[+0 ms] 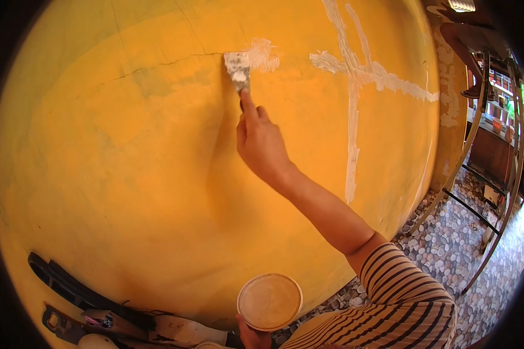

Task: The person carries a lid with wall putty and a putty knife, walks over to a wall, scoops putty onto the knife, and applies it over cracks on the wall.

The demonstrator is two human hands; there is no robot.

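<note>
Stretched up to the yellow wall (157, 128), my right hand (263, 142) is closed around the handle of a putty knife (239, 68). White filler coats its blade, which meets the wall where a thin dark crack (151, 67) ends. A smeared patch of white filler (264, 56) lies just right of the blade. At the bottom, the fingers of my left hand (252, 335) grip a round, pale tan lid or shallow tub (270, 301) by its near left edge; the rest of that hand is out of sight.
Broad filler strips (353, 75) cross on the wall at upper right. A ladder (477, 215) stands at the right on a pebble-patterned floor (436, 244), with another person's leg (464, 49) above. A handsaw (61, 324) and a black curved item (70, 285) lie lower left.
</note>
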